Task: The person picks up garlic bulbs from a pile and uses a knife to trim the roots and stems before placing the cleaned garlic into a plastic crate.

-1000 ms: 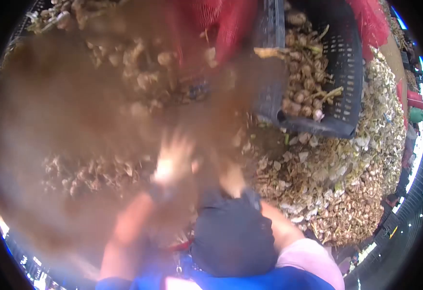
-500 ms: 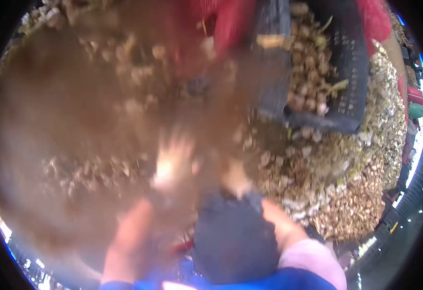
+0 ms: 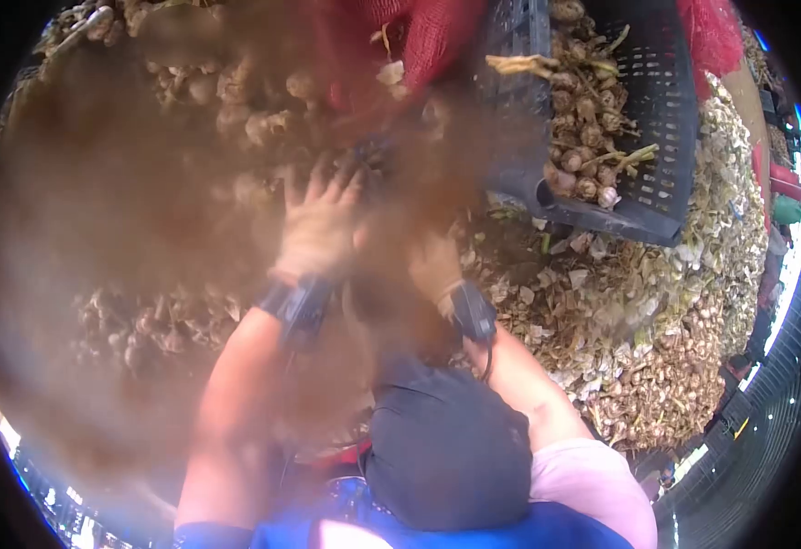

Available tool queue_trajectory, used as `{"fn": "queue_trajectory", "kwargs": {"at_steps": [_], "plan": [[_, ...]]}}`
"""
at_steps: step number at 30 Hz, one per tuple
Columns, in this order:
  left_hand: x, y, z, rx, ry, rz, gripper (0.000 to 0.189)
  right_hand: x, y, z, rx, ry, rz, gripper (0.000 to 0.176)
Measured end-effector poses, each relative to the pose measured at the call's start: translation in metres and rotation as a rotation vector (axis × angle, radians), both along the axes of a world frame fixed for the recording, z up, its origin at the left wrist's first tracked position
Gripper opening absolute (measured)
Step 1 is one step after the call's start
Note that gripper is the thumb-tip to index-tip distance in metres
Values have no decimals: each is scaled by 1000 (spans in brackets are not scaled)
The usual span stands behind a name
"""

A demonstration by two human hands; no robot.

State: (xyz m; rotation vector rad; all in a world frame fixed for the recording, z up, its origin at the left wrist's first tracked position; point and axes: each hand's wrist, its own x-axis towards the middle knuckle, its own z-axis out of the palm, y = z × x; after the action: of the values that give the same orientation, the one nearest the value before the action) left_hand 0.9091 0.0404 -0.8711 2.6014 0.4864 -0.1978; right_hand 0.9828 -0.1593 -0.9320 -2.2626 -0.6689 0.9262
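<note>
My left hand reaches forward with its fingers spread, palm down, over the heap of garlic bulbs. Near its fingertips is a small dark object that I cannot make out. To its right is my right hand, with its fingers largely hidden behind a brown smear on the view; whether it holds anything is not visible. Dark bands circle both wrists. Ahead of the hands hangs or lies red mesh netting, partly blurred.
A black plastic crate holding garlic bulbs with stems stands at the upper right. Loose skins and husks cover the ground beside it, and smaller garlic pieces lie nearer. A dark cap shows at the bottom. Brown smears veil the left side.
Both hands have moved forward, farther from my body, and the wristbands now show fully. The picture is sharper. The crate and netting stay about where they were.
</note>
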Motion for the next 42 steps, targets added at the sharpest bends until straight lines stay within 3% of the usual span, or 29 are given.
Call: {"fn": "queue_trajectory", "kwargs": {"at_steps": [1, 3, 6, 8, 9, 10, 12, 13, 14, 16, 18, 19, 20, 22, 23, 24, 26, 28, 29, 32, 34, 37, 39, 41, 42], "plan": [[-12, -6, -6, 165, 73, -107, 62, -13, -19, -10, 49, -31, 1, 37], [-51, -37, -10, 110, 238, -209, 69, -61, -76, -12, 157, -88, 16, 38], [-87, -60, -24, 26, 150, -216, 68, -66, -75, -25, 175, -200, 21, 40], [-50, -24, -23, 70, 77, -146, 64, -49, -53, -23, -5, 63, 10, 38], [-20, -6, -6, 158, 63, -129, 61, -27, -15, -3, 61, -113, -78, 36], [-6, 3, -11, 64, -3, -49, 62, -9, 7, 10, -45, -73, -72, 35], [-11, -2, -5, 143, 89, -101, 63, -22, -6, 6, -84, -112, -84, 34], [-29, -14, -10, 132, 187, -166, 66, -44, -40, -22, 182, -156, -15, 36], [-51, -35, -10, 125, 243, -203, 70, -70, -69, -20, 120, -28, -62, 38], [-91, -64, -12, -15, 173, -208, 72, -71, -73, -2, 91, -108, 23, 40], [-63, -48, -11, 89, 272, -180, 69, -72, -73, -7, 43, -58, -4, 41], [-51, -29, -18, 85, 91, -120, 64, -51, -49, -10, -18, -108, 89, 37], [-25, -10, -11, 90, 44, -60, 61, -29, -26, -27, 12, -123, 30, 33], [2, 3, 0, -7, -50, 18, 60, -14, 2, 3, -41, -58, -50, 33], [-9, -4, -5, 56, 44, -24, 60, -17, 0, 10, -84, -80, -29, 33], [-26, -14, -9, 129, 97, -125, 64, -38, -35, -22, -12, -158, 63, 35], [-68, -53, -4, 19, 293, -177, 73, -72, -79, -13, 60, -96, 58, 40], [-96, -71, -22, 43, 164, -192, 73, -78, -89, -6, 39, -85, 64, 44], [-78, -58, -20, 51, 254, -165, 72, -77, -83, -2, 2, -99, 50, 45], [-9, -1, -3, 140, 24, -65, 64, -10, -6, -19, -83, -147, 71, 30], [-6, 0, -7, 134, 55, -48, 66, -20, -12, -12, -37, -142, 27, 34], [-65, -43, -6, 37, 196, -198, 70, -76, -78, 3, 50, 21, -29, 45], [-92, -64, -14, -56, 152, -190, 69, -76, -85, -1, 195, -119, 57, 51], [-68, -39, -16, 40, 125, -128, 67, -70, -72, -23, 82, -193, 3, 43], [-41, -20, -18, 104, 89, -95, 66, -30, -26, 3, -64, 20, 0, 32]]}}
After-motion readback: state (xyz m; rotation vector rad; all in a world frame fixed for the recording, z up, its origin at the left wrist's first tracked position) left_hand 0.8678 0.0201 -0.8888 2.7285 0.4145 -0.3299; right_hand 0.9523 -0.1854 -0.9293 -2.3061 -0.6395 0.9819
